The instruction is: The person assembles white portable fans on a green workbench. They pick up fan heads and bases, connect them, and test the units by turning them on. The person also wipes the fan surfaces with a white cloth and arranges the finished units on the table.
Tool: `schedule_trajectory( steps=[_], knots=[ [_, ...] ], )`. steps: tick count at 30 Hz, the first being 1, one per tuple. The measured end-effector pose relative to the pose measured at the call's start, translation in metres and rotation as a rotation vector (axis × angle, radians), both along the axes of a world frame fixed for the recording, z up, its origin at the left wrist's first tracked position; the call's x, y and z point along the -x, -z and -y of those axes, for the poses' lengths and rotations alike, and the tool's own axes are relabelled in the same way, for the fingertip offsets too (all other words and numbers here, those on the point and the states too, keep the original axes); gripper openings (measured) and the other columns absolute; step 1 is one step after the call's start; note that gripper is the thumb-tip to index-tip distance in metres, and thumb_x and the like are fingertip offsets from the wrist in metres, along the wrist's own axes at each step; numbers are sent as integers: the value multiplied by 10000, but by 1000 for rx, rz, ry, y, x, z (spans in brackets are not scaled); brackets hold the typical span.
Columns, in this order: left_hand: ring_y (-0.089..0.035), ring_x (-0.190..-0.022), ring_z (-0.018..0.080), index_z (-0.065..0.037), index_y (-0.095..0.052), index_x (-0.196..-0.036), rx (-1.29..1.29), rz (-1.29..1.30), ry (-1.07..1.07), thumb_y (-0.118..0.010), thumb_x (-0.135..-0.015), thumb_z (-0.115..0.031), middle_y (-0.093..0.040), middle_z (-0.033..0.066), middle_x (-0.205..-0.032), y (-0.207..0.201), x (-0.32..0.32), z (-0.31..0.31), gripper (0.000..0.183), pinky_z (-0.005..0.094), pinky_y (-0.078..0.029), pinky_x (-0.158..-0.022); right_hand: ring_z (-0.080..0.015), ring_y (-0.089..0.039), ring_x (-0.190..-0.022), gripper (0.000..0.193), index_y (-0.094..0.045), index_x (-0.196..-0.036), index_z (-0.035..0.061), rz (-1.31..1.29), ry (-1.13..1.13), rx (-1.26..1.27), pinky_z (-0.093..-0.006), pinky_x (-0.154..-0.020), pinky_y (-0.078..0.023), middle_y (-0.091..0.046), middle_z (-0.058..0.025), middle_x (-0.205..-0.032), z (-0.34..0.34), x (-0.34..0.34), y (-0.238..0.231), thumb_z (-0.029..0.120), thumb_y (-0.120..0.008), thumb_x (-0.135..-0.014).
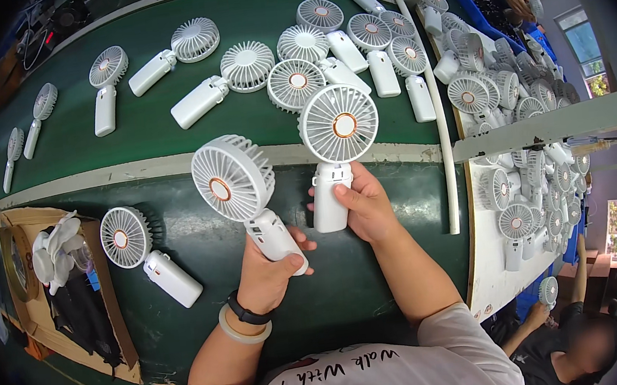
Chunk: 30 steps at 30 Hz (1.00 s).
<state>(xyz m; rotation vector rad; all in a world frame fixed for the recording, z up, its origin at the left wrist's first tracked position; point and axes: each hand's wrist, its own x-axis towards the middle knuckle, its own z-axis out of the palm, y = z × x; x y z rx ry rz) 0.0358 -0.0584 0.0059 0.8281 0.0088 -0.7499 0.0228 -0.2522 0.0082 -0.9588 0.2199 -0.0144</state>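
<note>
While the left hand (267,267) wraps its fingers around a tilted white fan (228,182), the right hand (366,205) grips a second fan (340,123), nearly upright. Both are above a green surface (335,299); a third fan (124,238) lies left.

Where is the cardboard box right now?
In the head view, the box is at the left, just left of the fan lying on the near green bench.

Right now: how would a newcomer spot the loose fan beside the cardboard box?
Find the cardboard box at the left of the near green worktop. Right of it lies a white fan, handle slanting down-right. Unlike the neighbouring fan in the left hand, it's unheld.
</note>
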Motion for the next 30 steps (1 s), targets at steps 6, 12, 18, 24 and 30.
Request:
schedule_trajectory(
  steps=[6,12,18,24,30],
  knots=[
    [-584,-971,229,-73,-442,-1109,-24,50,41,-766,-736,-182,-553,98,-1004,8,2,-4,506,318,-576,-619,-209,-612,-967,415,-462,-1218,-9,10,56,249,-350,-856,-483,-609,-126,-1072,3,0,4,56,-602,-832],
    [-543,-1043,212,-68,-482,-1102,-74,40,9,-728,-749,-107,-537,85,-1068,4,1,-1,432,356,-560,-717,-209,-609,-975,453,-451,-1240,-6,4,71,201,-351,-865,-479,-608,-123,-1082,3,-2,4,69,-622,-827],
    [-492,-1138,226,-62,-465,-1170,-47,106,-30,-699,-750,-74,-461,96,-1225,3,0,0,480,437,-496,-879,-211,-599,-997,443,-455,-1238,10,23,50,146,-351,-882,-471,-597,-127,-1115,2,-3,7,93,-625,-838],
    [-445,-1201,277,-48,-255,-1389,70,143,-75,-763,-691,-238,-373,152,-1343,4,1,3,884,474,-400,-971,-235,-533,-1062,514,-440,-1264,9,232,-133,648,-347,-902,-447,-516,-142,-1176,-11,6,3,144,-657,-818],
    [-567,-982,230,-78,-74,-1444,72,52,-90,-772,-669,-261,-485,127,-1138,-3,-2,-6,1059,429,-528,-813,-356,-473,-1068,561,-483,-1230,6,411,-119,1388,-401,-924,-399,-453,-192,-1205,-8,-3,-40,172,-701,-740]
  ],
)
